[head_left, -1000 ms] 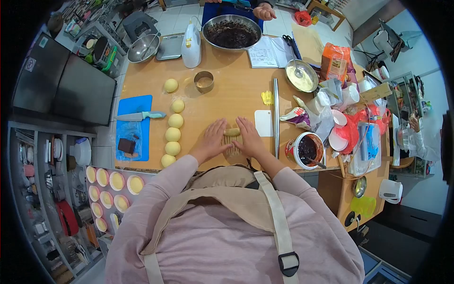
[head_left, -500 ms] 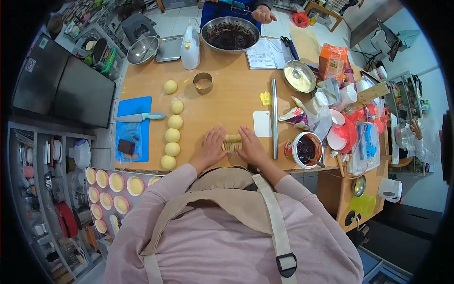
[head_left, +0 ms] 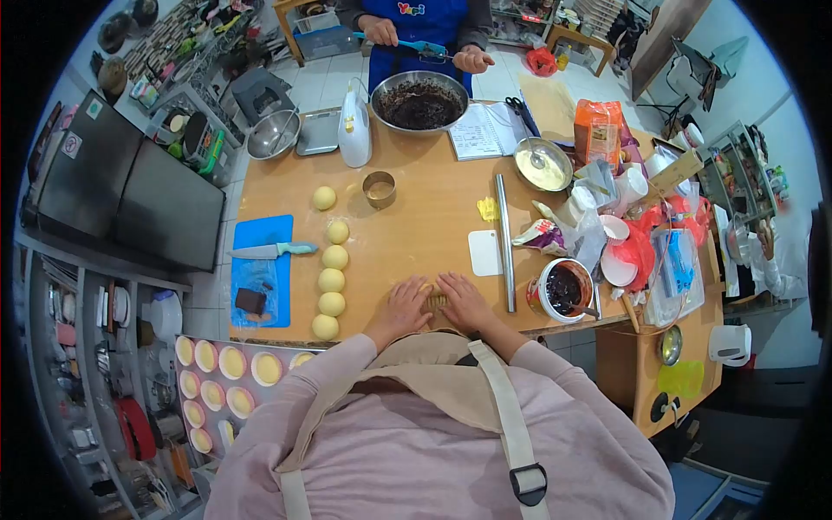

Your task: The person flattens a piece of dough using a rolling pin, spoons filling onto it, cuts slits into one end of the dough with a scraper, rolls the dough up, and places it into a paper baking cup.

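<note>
A small piece of ridged, partly rolled dough (head_left: 436, 301) lies near the table's front edge, between my hands. My left hand (head_left: 407, 303) rests at its left side, palm down with fingers spread and fingertips at the dough. On the right side my right hand (head_left: 463, 302) lies flat in the same way, touching the dough. Both hands cover parts of it. Round pale dough balls (head_left: 331, 280) stand in a row to the left of my hands. Beyond them is a metal ring cutter (head_left: 380, 190).
A knife (head_left: 273, 250) lies on a blue mat (head_left: 260, 227) at the left. Right of my hands are a white scraper (head_left: 484, 253), a metal rod (head_left: 505, 247) and a tub of dark filling (head_left: 565, 290). Across the table a person (head_left: 425, 39) stands behind a large bowl (head_left: 419, 102).
The view has tilted up, showing more of the person opposite. Both hands have closed in over the dough strip, whose ridged part now shows less.
</note>
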{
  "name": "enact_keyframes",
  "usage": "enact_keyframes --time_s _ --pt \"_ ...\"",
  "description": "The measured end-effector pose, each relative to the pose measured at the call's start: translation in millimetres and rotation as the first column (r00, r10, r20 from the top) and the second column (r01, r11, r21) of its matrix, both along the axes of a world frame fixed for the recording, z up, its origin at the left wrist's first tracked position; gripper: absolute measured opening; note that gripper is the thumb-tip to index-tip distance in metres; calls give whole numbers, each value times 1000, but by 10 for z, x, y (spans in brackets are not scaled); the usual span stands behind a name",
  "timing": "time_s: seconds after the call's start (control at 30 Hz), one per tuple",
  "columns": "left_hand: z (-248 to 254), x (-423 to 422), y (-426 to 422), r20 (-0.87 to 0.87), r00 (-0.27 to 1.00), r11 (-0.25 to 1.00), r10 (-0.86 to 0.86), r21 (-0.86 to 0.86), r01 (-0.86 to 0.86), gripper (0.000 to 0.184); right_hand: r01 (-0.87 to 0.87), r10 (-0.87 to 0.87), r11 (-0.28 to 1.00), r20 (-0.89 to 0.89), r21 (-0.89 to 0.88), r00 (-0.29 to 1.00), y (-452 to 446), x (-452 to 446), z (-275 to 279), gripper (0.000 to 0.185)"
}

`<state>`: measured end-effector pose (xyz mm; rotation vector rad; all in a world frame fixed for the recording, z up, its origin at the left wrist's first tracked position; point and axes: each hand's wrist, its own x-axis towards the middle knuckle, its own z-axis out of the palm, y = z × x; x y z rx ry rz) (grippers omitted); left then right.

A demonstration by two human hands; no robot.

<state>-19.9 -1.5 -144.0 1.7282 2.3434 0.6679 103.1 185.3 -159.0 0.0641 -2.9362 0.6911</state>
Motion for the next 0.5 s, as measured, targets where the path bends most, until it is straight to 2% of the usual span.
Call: enact_keyframes --time_s 0.07,0.17,0.27,0.43,0.47,0.5 --pt "130 30 24 -120 987 992 107 80 -98 68 46 -46 999 -33 4 998 -19 -45 75 68" --pt "-2 -77 103 37 997 998 63 23 -64 67 76 -75 997 17 -27 997 -54 -151 133 69" --pt "-104 -76 142 -4 999 999 -31 -31 31 66 29 -25 998 73 -58 997 -30 -178 15 69" --pt "-23 -8 43 134 985 990 -109 -76 120 63 -92 98 994 102 -62 990 23 51 -66 67" --pt "2 -6 34 165 979 987 -119 -89 135 62 -86 88 995 65 -43 994 22 74 -62 67" --pt "24 -3 32 118 988 993 -97 -61 105 63 -79 80 997 30 -25 996 15 97 -44 67"
